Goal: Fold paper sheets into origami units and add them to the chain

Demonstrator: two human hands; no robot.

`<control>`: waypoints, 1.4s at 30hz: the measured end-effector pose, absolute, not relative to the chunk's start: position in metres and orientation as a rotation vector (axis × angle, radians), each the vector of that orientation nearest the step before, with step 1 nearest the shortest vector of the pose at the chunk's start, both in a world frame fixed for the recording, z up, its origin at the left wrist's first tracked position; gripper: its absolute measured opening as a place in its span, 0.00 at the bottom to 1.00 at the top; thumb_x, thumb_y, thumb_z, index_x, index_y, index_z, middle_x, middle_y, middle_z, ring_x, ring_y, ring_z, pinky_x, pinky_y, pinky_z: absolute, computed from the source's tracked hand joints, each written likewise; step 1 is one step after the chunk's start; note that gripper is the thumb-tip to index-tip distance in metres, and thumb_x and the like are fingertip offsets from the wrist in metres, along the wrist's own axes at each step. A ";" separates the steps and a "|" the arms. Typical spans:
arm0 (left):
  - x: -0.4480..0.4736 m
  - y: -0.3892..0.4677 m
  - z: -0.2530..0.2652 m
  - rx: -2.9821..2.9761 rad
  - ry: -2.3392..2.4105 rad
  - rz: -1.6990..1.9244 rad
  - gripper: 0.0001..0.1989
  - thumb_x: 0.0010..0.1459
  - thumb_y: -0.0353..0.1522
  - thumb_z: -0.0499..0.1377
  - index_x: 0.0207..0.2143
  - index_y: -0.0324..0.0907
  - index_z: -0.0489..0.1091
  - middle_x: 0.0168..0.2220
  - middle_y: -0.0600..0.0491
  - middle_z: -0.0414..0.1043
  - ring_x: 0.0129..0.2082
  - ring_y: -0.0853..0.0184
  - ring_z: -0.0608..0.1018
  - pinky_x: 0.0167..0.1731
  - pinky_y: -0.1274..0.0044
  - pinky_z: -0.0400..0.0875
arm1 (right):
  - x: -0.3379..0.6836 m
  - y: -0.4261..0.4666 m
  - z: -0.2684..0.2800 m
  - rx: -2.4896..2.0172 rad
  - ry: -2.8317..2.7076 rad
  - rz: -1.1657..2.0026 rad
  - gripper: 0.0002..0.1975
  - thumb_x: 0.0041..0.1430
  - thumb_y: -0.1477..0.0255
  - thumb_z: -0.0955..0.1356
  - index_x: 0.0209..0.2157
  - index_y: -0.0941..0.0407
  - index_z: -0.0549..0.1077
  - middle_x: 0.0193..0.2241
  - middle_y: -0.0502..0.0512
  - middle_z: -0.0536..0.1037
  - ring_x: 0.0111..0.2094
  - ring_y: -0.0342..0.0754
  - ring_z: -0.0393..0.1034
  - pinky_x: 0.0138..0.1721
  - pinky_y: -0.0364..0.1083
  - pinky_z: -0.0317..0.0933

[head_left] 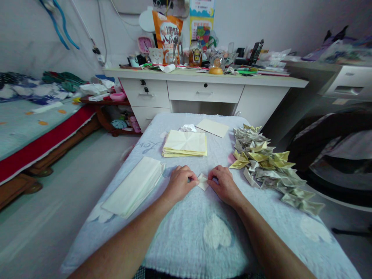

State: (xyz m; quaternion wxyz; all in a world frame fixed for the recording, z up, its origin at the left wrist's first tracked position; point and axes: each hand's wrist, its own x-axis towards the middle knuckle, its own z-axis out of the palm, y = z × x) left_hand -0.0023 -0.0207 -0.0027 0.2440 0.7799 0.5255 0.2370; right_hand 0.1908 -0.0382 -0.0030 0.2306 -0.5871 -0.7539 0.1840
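A small folded piece of cream paper (203, 182) lies between my two hands over the cloth-covered table. Its left corner is pinched by my left hand (182, 181), fingers closed. On the opposite corner, my right hand (223, 182) is closed in the same way. Beyond my hands sits a stack of creased paper sheets (186, 142), cream on top with yellow edges below. Left of my left hand lies a pile of long folded pale paper (135, 186). Many folded paper pieces (267, 164), grey and yellow with pointed ends, are heaped to the right of my right hand.
A flat cream sheet (212, 128) and a crumpled white tissue (188, 128) lie near the table's far end. Behind stands a white desk (205, 91) crowded with jars and packets. A bed (43, 128) is at left, a front-loading washing machine (343, 89) at right.
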 end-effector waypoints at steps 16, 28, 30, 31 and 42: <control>0.002 -0.022 -0.006 2.203 1.508 0.643 0.06 0.54 0.34 0.59 0.26 0.44 0.73 0.33 0.54 0.71 0.39 0.65 0.70 0.42 0.73 0.60 | 0.186 -0.039 -0.003 -1.704 -2.096 0.407 0.06 0.59 0.72 0.66 0.29 0.55 0.72 0.36 0.54 0.70 0.40 0.49 0.59 0.40 0.46 0.49; 0.005 -0.022 -0.007 2.222 1.565 0.604 0.06 0.55 0.32 0.57 0.26 0.44 0.73 0.33 0.53 0.71 0.38 0.64 0.69 0.41 0.72 0.59 | 0.181 -0.037 -0.004 -1.784 -2.041 0.384 0.07 0.59 0.71 0.65 0.27 0.55 0.73 0.36 0.54 0.70 0.40 0.49 0.59 0.38 0.46 0.48; 0.005 -0.022 -0.007 2.234 1.571 0.610 0.07 0.55 0.32 0.57 0.26 0.44 0.72 0.33 0.53 0.71 0.38 0.64 0.69 0.40 0.72 0.59 | 0.180 -0.038 -0.004 -1.793 -2.039 0.375 0.07 0.59 0.71 0.65 0.28 0.56 0.72 0.36 0.54 0.70 0.40 0.49 0.59 0.39 0.46 0.49; 0.005 -0.022 -0.008 2.238 1.579 0.609 0.07 0.55 0.32 0.57 0.26 0.44 0.72 0.33 0.53 0.70 0.38 0.64 0.69 0.40 0.72 0.59 | 0.180 -0.038 -0.004 -1.798 -2.041 0.371 0.08 0.59 0.71 0.65 0.28 0.56 0.72 0.36 0.55 0.70 0.40 0.49 0.59 0.39 0.46 0.49; 0.008 -0.024 -0.008 2.251 1.656 0.575 0.06 0.55 0.32 0.56 0.26 0.44 0.71 0.34 0.53 0.70 0.39 0.62 0.69 0.38 0.72 0.58 | 0.177 -0.038 -0.006 -1.835 -2.062 0.287 0.06 0.58 0.70 0.66 0.28 0.55 0.72 0.36 0.56 0.70 0.40 0.51 0.59 0.40 0.48 0.50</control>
